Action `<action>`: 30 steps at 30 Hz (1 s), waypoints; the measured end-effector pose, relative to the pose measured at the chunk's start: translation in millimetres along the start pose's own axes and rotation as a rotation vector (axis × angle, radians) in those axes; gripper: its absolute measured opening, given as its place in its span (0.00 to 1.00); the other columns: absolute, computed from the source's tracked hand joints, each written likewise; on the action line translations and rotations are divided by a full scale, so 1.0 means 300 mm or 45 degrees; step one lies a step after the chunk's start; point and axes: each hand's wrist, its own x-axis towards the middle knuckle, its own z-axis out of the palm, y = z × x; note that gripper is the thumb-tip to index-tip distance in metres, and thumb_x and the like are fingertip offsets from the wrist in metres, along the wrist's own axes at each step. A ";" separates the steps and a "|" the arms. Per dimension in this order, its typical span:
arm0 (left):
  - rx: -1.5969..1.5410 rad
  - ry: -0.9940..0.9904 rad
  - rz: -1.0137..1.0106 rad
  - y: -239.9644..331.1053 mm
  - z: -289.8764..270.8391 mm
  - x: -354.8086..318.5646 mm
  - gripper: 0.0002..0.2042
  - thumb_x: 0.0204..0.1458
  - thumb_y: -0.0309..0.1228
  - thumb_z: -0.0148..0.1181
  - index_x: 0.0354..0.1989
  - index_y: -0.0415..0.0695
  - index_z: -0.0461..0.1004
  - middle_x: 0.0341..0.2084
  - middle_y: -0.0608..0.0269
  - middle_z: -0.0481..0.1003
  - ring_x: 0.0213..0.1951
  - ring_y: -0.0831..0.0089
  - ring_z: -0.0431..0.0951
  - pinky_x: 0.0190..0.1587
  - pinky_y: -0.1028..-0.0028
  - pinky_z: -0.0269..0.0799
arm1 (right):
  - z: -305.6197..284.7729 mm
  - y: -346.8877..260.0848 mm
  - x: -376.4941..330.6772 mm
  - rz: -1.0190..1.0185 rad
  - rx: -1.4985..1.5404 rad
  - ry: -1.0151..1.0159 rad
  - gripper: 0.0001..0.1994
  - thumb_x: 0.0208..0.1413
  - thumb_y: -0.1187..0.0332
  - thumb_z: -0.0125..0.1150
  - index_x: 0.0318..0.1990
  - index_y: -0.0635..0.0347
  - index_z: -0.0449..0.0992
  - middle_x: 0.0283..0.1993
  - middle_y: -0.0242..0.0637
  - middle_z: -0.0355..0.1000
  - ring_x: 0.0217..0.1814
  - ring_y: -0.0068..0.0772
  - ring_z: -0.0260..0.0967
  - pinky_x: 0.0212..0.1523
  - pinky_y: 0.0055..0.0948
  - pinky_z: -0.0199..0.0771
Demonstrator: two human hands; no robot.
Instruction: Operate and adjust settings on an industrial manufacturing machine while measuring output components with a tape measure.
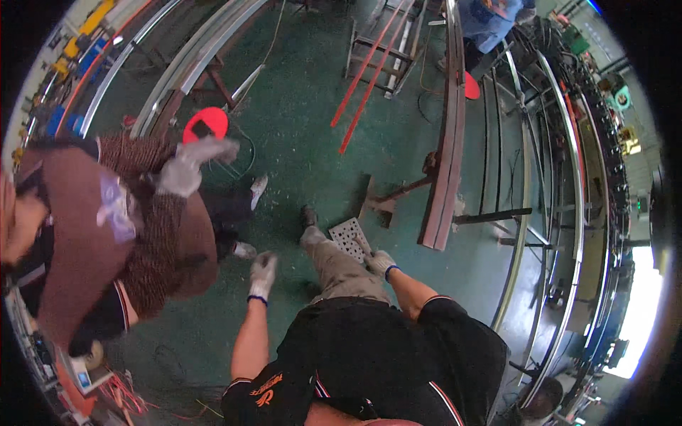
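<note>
My left hand [263, 275], in a pale work glove with a blue cuff, hangs out to the left of my legs. It holds nothing that I can see, and its fingers are loosely apart. Low on the right, my gloved right hand [381, 263] is closed at the lower corner of a light, flat perforated plate [348, 238] with rows of dark holes. The plate is tilted beside my right leg, above the green floor. My fingertips partly overlap its edge, so the exact grip is hard to see.
A co-worker in a brown apron [85, 220] stands close on my left, gloved hands [188, 167] raised and blurred. Behind them is a red round stool [206, 125]. Long brown profiles [449, 142] lie on a stand ahead right; red bars [371, 71] and racks [543, 213] lie beyond.
</note>
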 end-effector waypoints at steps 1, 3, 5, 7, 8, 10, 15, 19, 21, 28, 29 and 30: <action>0.030 -0.104 0.029 0.127 0.038 0.063 0.21 0.59 0.42 0.61 0.55 0.40 0.75 0.51 0.54 0.78 0.53 0.63 0.77 0.58 0.64 0.70 | -0.008 -0.037 0.043 0.020 0.011 0.016 0.22 0.58 0.54 0.56 0.48 0.63 0.79 0.40 0.56 0.79 0.46 0.53 0.79 0.47 0.47 0.76; 0.034 -0.327 0.181 0.337 0.110 0.207 0.21 0.59 0.43 0.62 0.54 0.41 0.76 0.52 0.52 0.78 0.56 0.62 0.77 0.59 0.65 0.70 | 0.012 -0.035 0.161 0.249 0.400 0.151 0.26 0.56 0.50 0.55 0.46 0.68 0.80 0.35 0.55 0.80 0.42 0.51 0.80 0.44 0.47 0.75; 0.137 -0.393 0.226 0.542 0.150 0.323 0.21 0.59 0.42 0.62 0.55 0.41 0.76 0.53 0.52 0.78 0.57 0.60 0.76 0.59 0.65 0.70 | -0.017 -0.094 0.254 0.298 0.493 0.166 0.25 0.57 0.51 0.56 0.45 0.68 0.80 0.35 0.53 0.80 0.41 0.49 0.80 0.43 0.46 0.76; 0.204 -0.529 0.290 0.651 0.162 0.485 0.22 0.58 0.43 0.62 0.57 0.44 0.75 0.53 0.52 0.78 0.58 0.61 0.76 0.59 0.65 0.70 | -0.141 -0.202 0.342 0.339 0.572 0.145 0.23 0.58 0.52 0.55 0.47 0.66 0.79 0.37 0.53 0.80 0.41 0.49 0.80 0.43 0.45 0.77; 0.118 -0.628 0.266 0.699 0.158 0.577 0.22 0.58 0.44 0.62 0.58 0.45 0.75 0.54 0.53 0.78 0.57 0.60 0.77 0.59 0.65 0.70 | -0.205 -0.263 0.373 0.360 0.607 0.097 0.22 0.59 0.53 0.54 0.50 0.64 0.78 0.39 0.53 0.80 0.42 0.50 0.80 0.44 0.45 0.77; 0.136 -0.688 0.256 0.818 0.193 0.741 0.23 0.58 0.44 0.62 0.58 0.44 0.75 0.54 0.52 0.78 0.57 0.60 0.77 0.60 0.65 0.70 | -0.353 -0.287 0.453 0.419 0.653 0.141 0.22 0.60 0.55 0.53 0.52 0.63 0.76 0.41 0.53 0.79 0.42 0.52 0.80 0.45 0.46 0.77; -0.259 -0.565 -0.053 1.113 0.228 1.058 0.21 0.59 0.40 0.63 0.58 0.44 0.73 0.43 0.60 0.79 0.46 0.69 0.80 0.47 0.65 0.78 | -0.634 -0.460 0.631 0.369 0.834 0.410 0.23 0.62 0.53 0.55 0.52 0.65 0.76 0.40 0.52 0.79 0.42 0.54 0.79 0.44 0.47 0.76; -0.593 -0.786 -0.160 1.217 0.250 1.386 0.20 0.61 0.39 0.63 0.59 0.44 0.72 0.41 0.64 0.78 0.42 0.71 0.80 0.45 0.67 0.79 | -0.890 -0.715 0.849 -0.007 0.885 0.675 0.19 0.65 0.57 0.58 0.52 0.65 0.75 0.33 0.36 0.74 0.32 0.24 0.72 0.31 0.28 0.71; -0.714 -0.805 -0.100 1.374 0.212 1.490 0.19 0.63 0.39 0.59 0.58 0.42 0.72 0.42 0.62 0.79 0.42 0.70 0.81 0.48 0.67 0.79 | -1.088 -0.975 0.913 -0.098 1.102 0.432 0.18 0.65 0.58 0.59 0.53 0.64 0.76 0.35 0.35 0.75 0.33 0.22 0.72 0.32 0.27 0.72; -0.781 -0.919 0.252 1.976 -0.022 1.881 0.19 0.69 0.40 0.48 0.52 0.36 0.75 0.44 0.53 0.81 0.45 0.65 0.82 0.50 0.67 0.78 | -1.510 -1.536 1.255 -0.572 1.031 0.418 0.19 0.66 0.61 0.60 0.60 0.62 0.72 0.40 0.34 0.78 0.39 0.21 0.74 0.40 0.27 0.75; -0.762 -0.903 0.284 2.022 -0.063 1.948 0.19 0.69 0.41 0.48 0.51 0.36 0.76 0.43 0.53 0.81 0.44 0.65 0.82 0.50 0.68 0.78 | -1.586 -1.604 1.282 -0.585 1.015 0.379 0.20 0.65 0.61 0.60 0.60 0.62 0.72 0.43 0.37 0.78 0.42 0.23 0.75 0.43 0.29 0.75; -0.761 -0.919 0.305 2.069 -0.081 2.008 0.19 0.69 0.41 0.48 0.51 0.36 0.76 0.43 0.53 0.81 0.43 0.65 0.82 0.49 0.68 0.78 | -1.652 -1.632 1.320 -0.637 0.913 0.417 0.21 0.65 0.60 0.61 0.60 0.62 0.72 0.45 0.40 0.78 0.45 0.26 0.75 0.46 0.31 0.75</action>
